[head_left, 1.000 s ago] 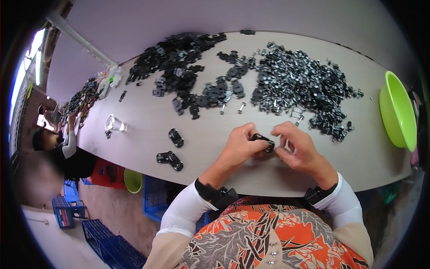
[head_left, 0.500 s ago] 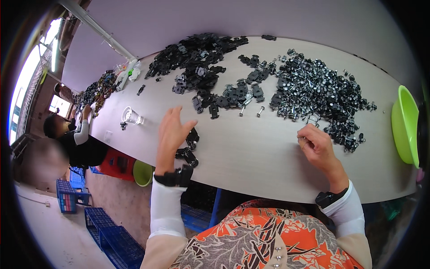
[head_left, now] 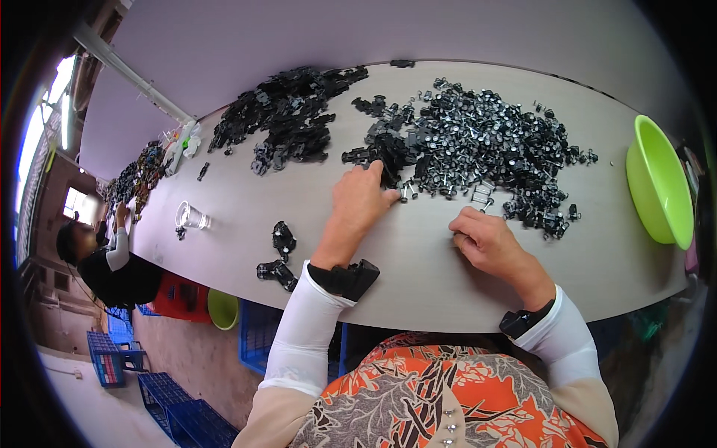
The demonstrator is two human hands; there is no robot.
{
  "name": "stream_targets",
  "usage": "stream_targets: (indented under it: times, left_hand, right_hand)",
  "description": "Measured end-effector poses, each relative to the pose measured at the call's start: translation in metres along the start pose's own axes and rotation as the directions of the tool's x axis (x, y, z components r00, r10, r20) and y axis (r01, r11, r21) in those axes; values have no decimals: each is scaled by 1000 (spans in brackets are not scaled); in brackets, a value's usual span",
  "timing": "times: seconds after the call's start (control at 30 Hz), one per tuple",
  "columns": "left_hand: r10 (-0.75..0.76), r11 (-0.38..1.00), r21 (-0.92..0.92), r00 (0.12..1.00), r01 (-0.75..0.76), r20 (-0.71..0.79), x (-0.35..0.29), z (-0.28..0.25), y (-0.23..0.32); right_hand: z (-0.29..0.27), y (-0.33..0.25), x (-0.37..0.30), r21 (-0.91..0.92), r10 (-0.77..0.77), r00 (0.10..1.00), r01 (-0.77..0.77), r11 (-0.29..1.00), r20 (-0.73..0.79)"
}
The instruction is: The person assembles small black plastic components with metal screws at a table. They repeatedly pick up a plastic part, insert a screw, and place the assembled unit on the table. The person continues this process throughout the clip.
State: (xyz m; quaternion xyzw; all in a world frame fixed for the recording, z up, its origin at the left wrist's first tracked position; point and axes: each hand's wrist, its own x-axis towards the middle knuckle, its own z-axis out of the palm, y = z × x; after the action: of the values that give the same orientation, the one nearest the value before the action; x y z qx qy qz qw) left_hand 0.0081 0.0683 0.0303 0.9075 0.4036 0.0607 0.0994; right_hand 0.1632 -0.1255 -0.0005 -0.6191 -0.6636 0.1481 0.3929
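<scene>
My left hand [head_left: 357,201] reaches forward over the table, fingers stretched onto a cluster of flat black plastic pieces [head_left: 388,153] shaped like toy car bases. Its thumb stands apart, close to a few small wheels on metal axles [head_left: 408,190]. To the right lies a big heap of such black wheels with silver centres and axles [head_left: 478,138]. My right hand [head_left: 489,245] is closed with the fingers curled in, just in front of the heap; whatever it holds is hidden. Several silver axles [head_left: 483,194] lie beyond it. Two assembled black pieces with wheels [head_left: 283,239] rest left of my left forearm.
A larger black pile of plastic pieces [head_left: 284,112] lies at the back left. A clear plastic cup [head_left: 193,216] stands at the left, a green basin [head_left: 657,183] at the right edge. Another person [head_left: 112,261] sits farther left; blue crates [head_left: 179,407] are on the floor.
My left hand has moved right and forward, from raised over the table to the black pieces, which are now bunched closer to the wheel heap. The right hand stays closed. The view has shifted right.
</scene>
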Motion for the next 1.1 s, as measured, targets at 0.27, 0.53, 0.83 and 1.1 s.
stream_targets:
  times: [0.27,0.53,0.83,1.1]
  left_hand:
    - [170,957,-187,953,-220,-250,-10,11,12]
    - [310,887,-332,947,-321,-90,-24,44,36]
    - [226,675,-643,931,-362,-288,-27,44,33]
    - [-62,986,-166,973,25,-223,3,19,-46]
  right_hand:
    - [1,3,0,-26,-4,1000,4,1000,-1]
    - [0,4,1,-48,9,1000,-9,999,8]
    - [-10,6,3,-91,28,990,-41,995,-137]
    - [-1,-5,6,-49,35,983,-44,998,-180]
